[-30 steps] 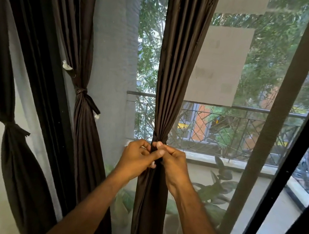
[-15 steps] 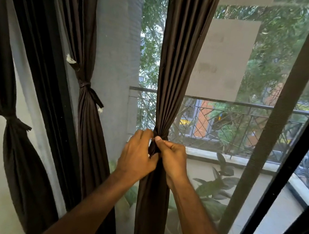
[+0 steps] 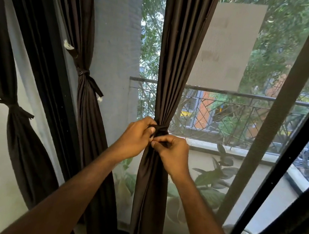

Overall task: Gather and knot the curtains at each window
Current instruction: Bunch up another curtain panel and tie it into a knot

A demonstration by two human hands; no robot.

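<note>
A dark brown curtain (image 3: 178, 61) hangs in the middle of the window, gathered into a narrow bunch at waist height. A dark tie band (image 3: 161, 128) wraps around the bunch. My left hand (image 3: 137, 138) grips the band on the left side of the curtain. My right hand (image 3: 172, 154) pinches the band's other end just below and to the right. Both hands sit close together in front of the gathered fabric.
Two more dark curtains hang to the left, each bound at the middle: one (image 3: 87, 99) by the grey wall and one (image 3: 15, 119) at the far left. Dark window frame bars (image 3: 277, 122) slant at the right. Outside are a balcony railing (image 3: 228, 114) and potted leaves (image 3: 214, 174).
The band now shows wrapped around the bunch. My right hand has dropped slightly below my left and pulls an end down; the view has shifted a little.
</note>
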